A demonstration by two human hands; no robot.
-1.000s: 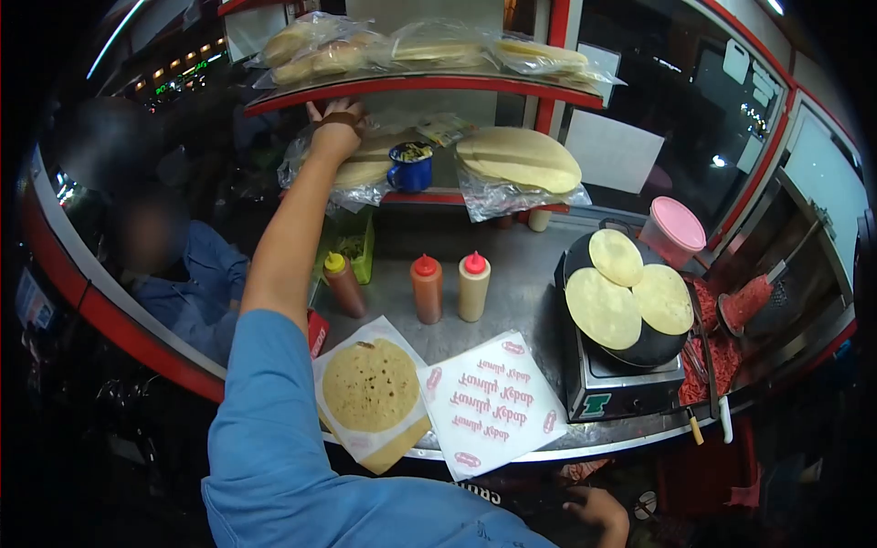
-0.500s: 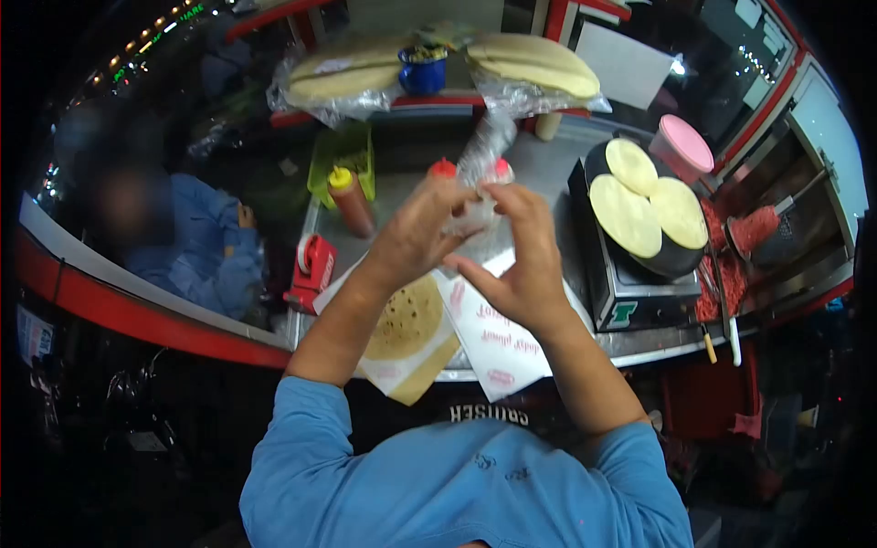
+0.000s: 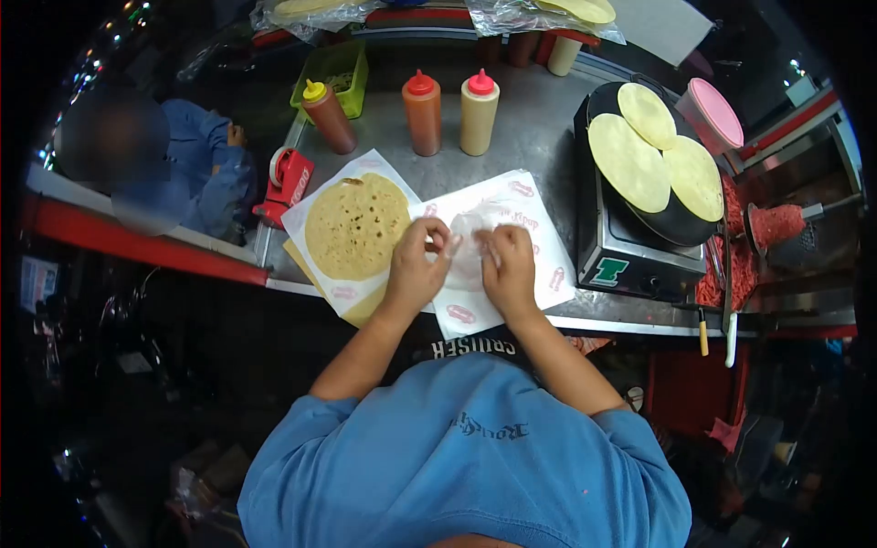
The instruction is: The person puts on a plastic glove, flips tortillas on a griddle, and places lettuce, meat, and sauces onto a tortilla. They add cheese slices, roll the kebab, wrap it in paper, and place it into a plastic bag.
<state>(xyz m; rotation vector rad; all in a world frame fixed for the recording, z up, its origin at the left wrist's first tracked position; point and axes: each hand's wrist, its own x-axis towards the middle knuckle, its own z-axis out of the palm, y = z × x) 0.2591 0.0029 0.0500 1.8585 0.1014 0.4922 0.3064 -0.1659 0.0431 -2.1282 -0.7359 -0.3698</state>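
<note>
My left hand (image 3: 418,267) and my right hand (image 3: 508,265) face each other above white printed paper (image 3: 539,256). Both have curled fingers, pinching a thin clear plastic bag (image 3: 467,245) that spans the gap between them. Through the bag the paper's red print shows faintly. Just left of my left hand, a round browned flatbread (image 3: 356,226) rests on another paper sheet (image 3: 344,292). Beyond my hands stand two red-capped squeeze bottles, one orange (image 3: 423,119) and one cream (image 3: 478,119).
At right, a griddle (image 3: 676,228) carries several pale flatbreads (image 3: 630,164); knives (image 3: 728,320) and ground-looking red meat (image 3: 776,226) lie beyond. To the left are a yellow-capped bottle (image 3: 331,119), a green basket (image 3: 352,96), a red tape dispenser (image 3: 290,187) and a seated person (image 3: 206,155).
Both hands have come down and closer to my body, bringing the plastic from over the bottles to above the white paper. My view has tilted further down.
</note>
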